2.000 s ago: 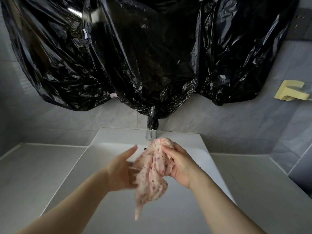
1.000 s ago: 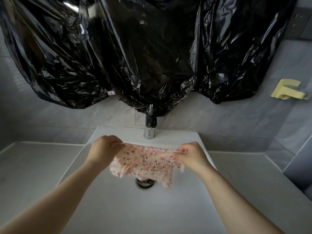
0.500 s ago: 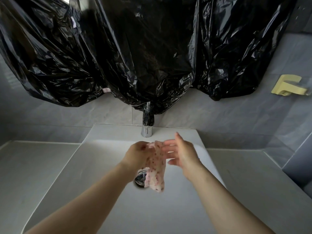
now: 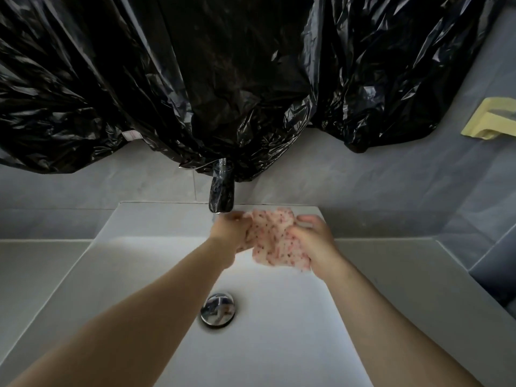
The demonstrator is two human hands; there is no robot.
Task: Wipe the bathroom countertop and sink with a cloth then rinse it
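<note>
Rinsing step, as we judge it.

- Left hand [image 4: 230, 233]: fingers curled on the cloth's left edge, just beneath the tap [image 4: 221, 194] spout.
- Cloth [image 4: 275, 241]: pink, speckled, bunched between both hands over the sink [image 4: 134, 275].
- Right hand [image 4: 312, 241]: curled round the cloth's right side.
- Handling: we should rub fold against fold under the spout and keep the bundle above the basin. We cannot tell whether water flows.

Surroundings:
- Countertop [image 4: 36, 263]: well left of our left hand.
- Drain [image 4: 218, 309]: chrome, nearer us than the hands.
- Black plastic sheeting [image 4: 195, 79]: hangs above the hands, hem over the tap top; may hamper reaching the handle.
- Yellow wall holder [image 4: 491, 124]: well right of our right hand.
</note>
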